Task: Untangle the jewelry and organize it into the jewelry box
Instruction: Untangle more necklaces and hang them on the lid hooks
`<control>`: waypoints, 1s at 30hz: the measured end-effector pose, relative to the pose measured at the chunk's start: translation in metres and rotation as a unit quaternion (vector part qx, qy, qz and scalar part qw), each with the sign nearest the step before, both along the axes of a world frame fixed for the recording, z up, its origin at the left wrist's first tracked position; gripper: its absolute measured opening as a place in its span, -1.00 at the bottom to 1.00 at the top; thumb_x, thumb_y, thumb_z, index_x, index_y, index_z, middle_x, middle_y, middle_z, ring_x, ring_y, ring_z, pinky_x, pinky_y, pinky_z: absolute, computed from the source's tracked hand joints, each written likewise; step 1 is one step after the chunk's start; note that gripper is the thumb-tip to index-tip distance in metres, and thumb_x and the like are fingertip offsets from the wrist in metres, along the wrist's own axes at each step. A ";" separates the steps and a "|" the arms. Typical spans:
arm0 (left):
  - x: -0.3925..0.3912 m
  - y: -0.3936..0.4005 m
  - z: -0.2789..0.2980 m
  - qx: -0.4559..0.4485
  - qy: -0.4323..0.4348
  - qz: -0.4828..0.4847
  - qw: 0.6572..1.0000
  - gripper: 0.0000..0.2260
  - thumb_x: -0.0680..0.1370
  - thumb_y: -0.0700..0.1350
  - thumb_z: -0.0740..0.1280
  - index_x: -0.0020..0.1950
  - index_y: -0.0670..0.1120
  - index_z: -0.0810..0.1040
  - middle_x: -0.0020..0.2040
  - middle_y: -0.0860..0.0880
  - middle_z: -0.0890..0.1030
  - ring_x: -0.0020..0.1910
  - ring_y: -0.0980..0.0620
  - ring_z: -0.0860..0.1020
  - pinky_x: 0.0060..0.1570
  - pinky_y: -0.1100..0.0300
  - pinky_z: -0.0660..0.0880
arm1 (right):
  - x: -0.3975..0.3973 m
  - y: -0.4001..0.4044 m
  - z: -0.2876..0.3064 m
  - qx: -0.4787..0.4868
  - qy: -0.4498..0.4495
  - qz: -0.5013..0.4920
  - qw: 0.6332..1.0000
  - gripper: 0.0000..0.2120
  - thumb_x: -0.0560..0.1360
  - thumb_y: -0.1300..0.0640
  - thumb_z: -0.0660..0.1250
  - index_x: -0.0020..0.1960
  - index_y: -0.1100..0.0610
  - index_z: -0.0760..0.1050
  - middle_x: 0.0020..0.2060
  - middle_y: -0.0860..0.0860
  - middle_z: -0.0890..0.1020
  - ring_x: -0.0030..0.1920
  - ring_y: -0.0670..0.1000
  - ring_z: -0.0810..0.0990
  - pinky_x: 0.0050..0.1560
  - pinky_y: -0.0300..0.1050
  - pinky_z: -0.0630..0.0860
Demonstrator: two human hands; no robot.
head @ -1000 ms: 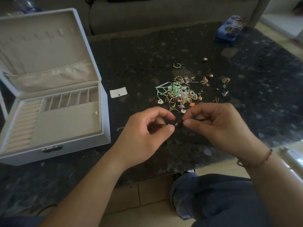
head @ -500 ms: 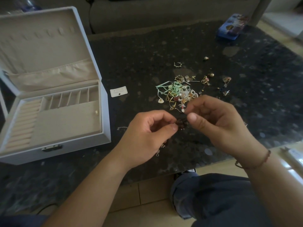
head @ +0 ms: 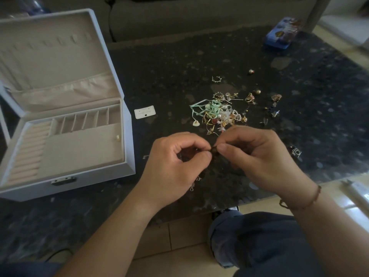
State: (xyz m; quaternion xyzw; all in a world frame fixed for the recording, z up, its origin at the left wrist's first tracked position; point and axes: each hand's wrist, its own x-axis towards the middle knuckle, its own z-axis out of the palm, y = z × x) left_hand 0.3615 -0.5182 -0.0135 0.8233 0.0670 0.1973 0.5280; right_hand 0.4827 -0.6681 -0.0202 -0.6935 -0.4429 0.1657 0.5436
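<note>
Dark beaded piece [head: 213, 150] pinched from both sides | left hand [head: 175, 162] curled, thumb-forefinger grip | right hand [head: 257, 156] likewise

Dark speckled table [head: 199, 62] filling most of view; grey sofa [head: 199, 15] sitting behind it; beige tiled floor [head: 179, 252] showing below; soft daylight brightening right side.
</note>
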 end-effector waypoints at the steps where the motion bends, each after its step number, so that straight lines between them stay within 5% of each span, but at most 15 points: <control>1: 0.000 0.000 -0.001 -0.001 -0.004 0.007 1.000 -0.90 0.49 -0.21 0.39 -0.16 -0.05 0.68 -0.26 0.12 0.62 -0.22 0.12 0.58 -0.23 0.42 0.43 | -0.001 0.001 0.000 -0.003 -0.005 -0.011 1.000 -0.87 0.48 0.00 0.34 -0.10 0.03 0.62 -0.29 -0.11 0.61 -0.34 -0.09 0.53 -0.31 -0.27 0.45; 6: -0.003 0.004 -0.007 0.014 -0.018 0.032 0.999 -0.90 0.50 -0.12 0.35 -0.17 -0.04 0.65 -0.27 0.15 0.60 -0.21 0.11 0.58 -0.21 0.42 0.42 | -0.006 0.004 0.004 0.003 -0.080 -0.104 0.991 -0.93 0.51 0.15 0.40 -0.16 0.07 0.62 -0.36 -0.09 0.61 -0.40 -0.02 0.53 -0.42 -0.25 0.42; 10: -0.003 0.011 -0.012 -0.029 -0.015 0.100 0.994 -0.86 0.50 -0.06 0.31 -0.21 -0.05 0.61 -0.32 0.10 0.58 -0.25 0.07 0.57 -0.22 0.35 0.47 | -0.003 -0.002 0.010 0.003 -0.012 -0.156 0.988 -0.87 0.54 0.17 0.33 -0.18 0.06 0.56 -0.47 0.04 0.52 -0.55 -0.08 0.38 -0.57 -0.24 0.28; 13: -0.002 0.013 -0.017 -0.055 0.013 0.136 0.989 -0.87 0.49 -0.13 0.27 -0.21 -0.06 0.58 -0.31 0.02 0.58 -0.26 0.04 0.57 -0.22 0.27 0.52 | -0.002 -0.003 0.012 0.003 0.021 -0.134 0.991 -0.87 0.56 0.20 0.30 -0.16 0.10 0.54 -0.41 0.02 0.59 -0.45 0.02 0.53 -0.44 -0.01 0.49; 17: 0.001 0.002 -0.014 -0.027 0.033 0.105 0.994 -0.82 0.47 -0.13 0.30 0.03 -0.01 0.62 -0.07 0.12 0.63 0.01 0.11 0.60 0.04 0.21 0.55 | -0.004 -0.001 0.011 0.000 0.044 -0.109 0.993 -0.83 0.59 0.25 0.27 -0.16 0.10 0.51 -0.36 0.06 0.61 -0.34 0.01 0.60 -0.25 0.25 0.53; 22: 0.011 -0.019 -0.011 0.117 -0.104 0.074 0.985 -0.86 0.50 -0.21 0.41 0.05 -0.17 0.62 -0.01 0.01 0.65 0.07 0.07 0.60 0.08 0.13 0.54 | -0.002 -0.001 0.011 0.012 0.060 -0.078 0.995 -0.84 0.60 0.18 0.21 -0.15 0.08 0.47 -0.36 0.06 0.58 -0.32 -0.05 0.59 -0.24 -0.12 0.55; 30: 0.013 -0.025 -0.025 0.141 -0.175 0.056 0.973 -0.89 0.42 -0.46 0.37 -0.12 -0.29 0.59 -0.12 -0.13 0.60 -0.07 -0.08 0.58 -0.06 0.04 0.53 | -0.003 -0.001 0.014 0.049 0.126 -0.059 0.989 -0.83 0.57 0.13 0.14 -0.16 0.02 0.43 -0.43 -0.02 0.54 -0.41 -0.11 0.45 -0.42 -0.39 0.34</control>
